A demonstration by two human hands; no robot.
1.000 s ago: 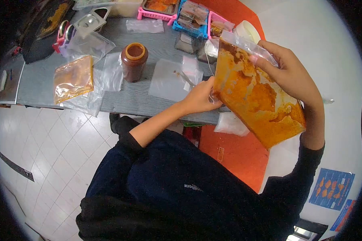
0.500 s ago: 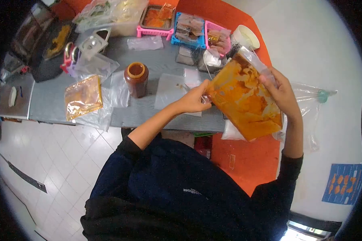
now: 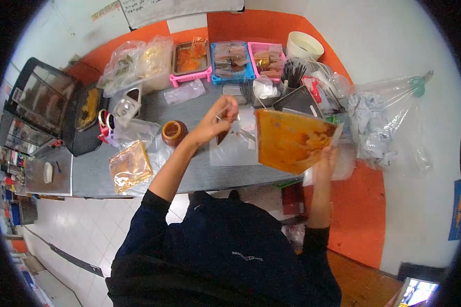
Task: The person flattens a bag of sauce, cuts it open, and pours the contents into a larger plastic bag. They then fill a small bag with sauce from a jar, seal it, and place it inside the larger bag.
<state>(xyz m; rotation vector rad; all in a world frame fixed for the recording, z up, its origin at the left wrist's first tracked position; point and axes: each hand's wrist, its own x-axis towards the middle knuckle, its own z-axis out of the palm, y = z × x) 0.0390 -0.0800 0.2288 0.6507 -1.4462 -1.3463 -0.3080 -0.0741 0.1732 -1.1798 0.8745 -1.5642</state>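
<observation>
A: Two hands up over the worktop [image 3: 87,169]. Right hand [image 3: 327,156] has its fingers clamped on the lower edge of a zip bag of orange-brown sauce [image 3: 291,139], holding it off the surface, tilted, roughly above the front edge.

B: Left hand [image 3: 221,116]?

A: Raised beside the bag, not touching it. Fingers pinched narrow on something small and dark; too small to tell what.

B: Bag sealed?

A: Can't tell from this angle. Sauce is smeared across the inside, so it's filled. Looks like filling is finished on this one and closing or setting down is left.

B: Other bags?

A: One filled sauce bag [image 3: 130,166] lies flat at the left front of the worktop, on top of empty clear bags [image 3: 138,132]. Open brown sauce jar [image 3: 173,132] stands just beside them, lid off. So at least one packed, one in hand, empties left over.

B: Behind?

A: Pink basket [image 3: 192,77], blue basket [image 3: 230,77], white bucket [image 3: 303,47] along the back wall.
</observation>
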